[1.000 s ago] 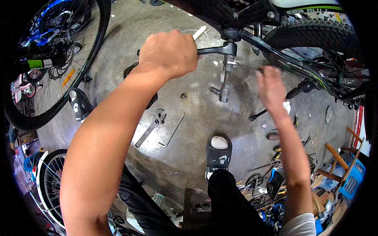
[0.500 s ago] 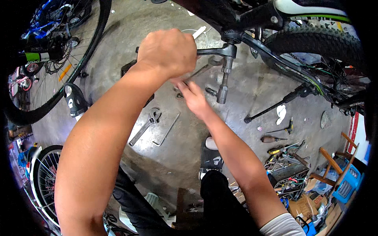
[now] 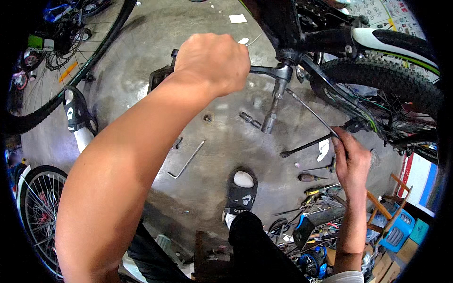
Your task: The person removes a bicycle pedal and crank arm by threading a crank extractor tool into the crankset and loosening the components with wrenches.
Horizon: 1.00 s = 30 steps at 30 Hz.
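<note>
My left hand [image 3: 214, 63] is closed around the crank arm [image 3: 268, 70] of a bicycle, and its black pedal [image 3: 159, 78] shows beyond my wrist. From the crank's outer end a steel crank puller [image 3: 279, 88] sticks out, with its long cylindrical part [image 3: 269, 121] pointing toward me. My right hand [image 3: 351, 158] grips a slim steel wrench [image 3: 311, 111], seen nearly edge-on. The wrench's far tip overlaps the puller; whether it is seated on it I cannot tell. A short metal socket piece [image 3: 250, 120] lies on the floor beside the puller.
A hex key [image 3: 187, 159] lies on the concrete, with an adjustable wrench [image 3: 177, 143] partly hidden by my left forearm. The kickstand [image 3: 304, 146] juts out at right. Screwdrivers [image 3: 312, 178] and heaped tools [image 3: 325, 207] lie nearer. Another bicycle wheel [image 3: 111, 47] stands left.
My right hand has swung from beneath my left hand out to the right, carrying the wrench, whose tip now overlaps the puller. My left hand keeps its grip; the view has shifted slightly.
</note>
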### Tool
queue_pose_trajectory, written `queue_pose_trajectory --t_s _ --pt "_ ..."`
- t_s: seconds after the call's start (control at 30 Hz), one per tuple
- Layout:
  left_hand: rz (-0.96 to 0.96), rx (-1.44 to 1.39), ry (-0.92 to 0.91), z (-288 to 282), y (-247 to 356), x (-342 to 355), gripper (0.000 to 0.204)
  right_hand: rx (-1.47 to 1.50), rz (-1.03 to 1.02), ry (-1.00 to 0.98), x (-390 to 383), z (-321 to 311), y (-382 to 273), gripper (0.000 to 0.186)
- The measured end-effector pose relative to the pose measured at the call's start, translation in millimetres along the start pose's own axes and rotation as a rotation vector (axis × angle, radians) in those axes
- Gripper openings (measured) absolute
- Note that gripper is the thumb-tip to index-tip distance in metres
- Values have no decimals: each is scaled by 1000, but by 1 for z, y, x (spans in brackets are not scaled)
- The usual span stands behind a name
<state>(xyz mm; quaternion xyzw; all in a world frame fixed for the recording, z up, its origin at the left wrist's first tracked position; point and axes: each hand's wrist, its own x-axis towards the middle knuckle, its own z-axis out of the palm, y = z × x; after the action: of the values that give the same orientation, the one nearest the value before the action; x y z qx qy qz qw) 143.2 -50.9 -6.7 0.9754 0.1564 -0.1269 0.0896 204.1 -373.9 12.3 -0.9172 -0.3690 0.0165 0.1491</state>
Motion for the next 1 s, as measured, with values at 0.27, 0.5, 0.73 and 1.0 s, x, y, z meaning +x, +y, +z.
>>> queue_pose_trajectory --t_s 0.27,0.5,0.73,1.0 --pt "20 -18 17 -4 -4 -3 23 -275 -204 -85 36 -54 -36 19" --pt "-13 50 -86 -5 0 -2 22 -285 -266 -91 45 -53 -48 17" --pt "23 10 -54 -12 4 0 22 -310 -223 -114 43 -43 -41 17" --pt "35 -6 -1 -5 -3 -2 23 -262 -330 64 38 4 3 11"
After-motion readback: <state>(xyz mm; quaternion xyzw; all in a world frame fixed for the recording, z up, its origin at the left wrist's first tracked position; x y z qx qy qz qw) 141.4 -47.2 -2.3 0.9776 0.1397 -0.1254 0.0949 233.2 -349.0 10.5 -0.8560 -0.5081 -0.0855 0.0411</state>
